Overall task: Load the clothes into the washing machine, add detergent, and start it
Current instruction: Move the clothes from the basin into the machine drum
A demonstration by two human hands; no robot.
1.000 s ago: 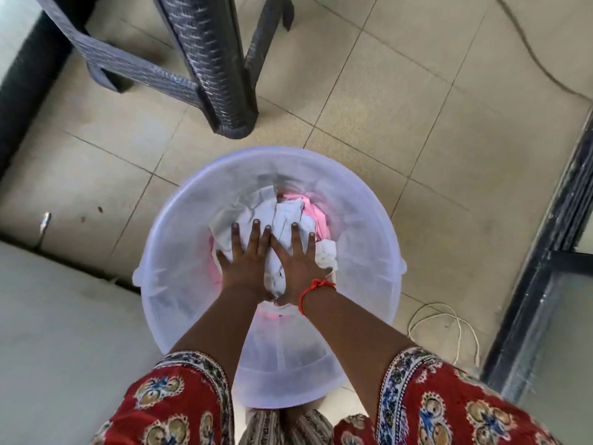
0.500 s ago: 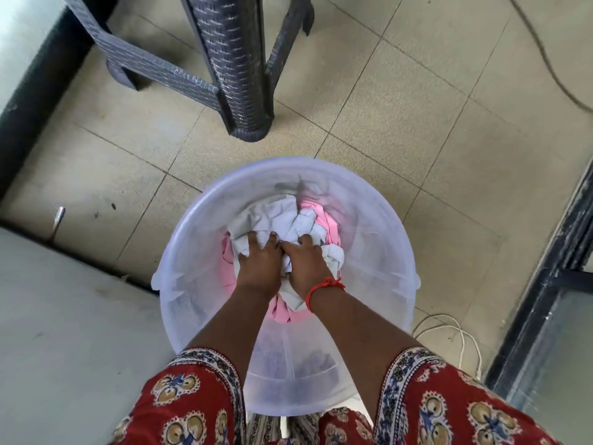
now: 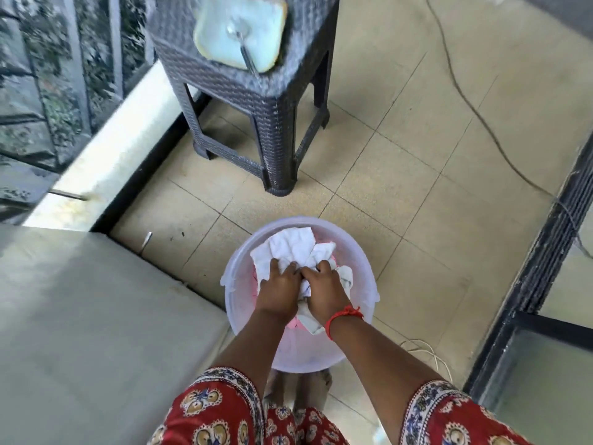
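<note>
Dark wicker stool [image 3: 256, 101] stands beyond the bucket [image 3: 359, 261] on the tiled floor [image 3: 417, 200], a pale tray [image 3: 240, 30] on top, and a white cable [image 3: 430, 354] coils to the right. Both hands are down in the bucket: left hand [image 3: 278, 290] and right hand [image 3: 322, 292] side by side, fingers curled, gripping the white clothes [image 3: 292, 245] bunched over pink cloth.

Beige tiled floor [image 3: 401, 162] with thin dark grout lines — carrying a translucent plastic bucket [image 3: 359, 252] near the lower middle and a dark woven-pattern stool [image 3: 276, 123] standing well apart behind it. Trailing across the tiles at the right, a thin dark cable [image 3: 475, 110]; just beside the bucket's right, a loop of white cord [image 3: 430, 351]. On the stool's top — a pale squarish dish [image 3: 266, 33].
</note>
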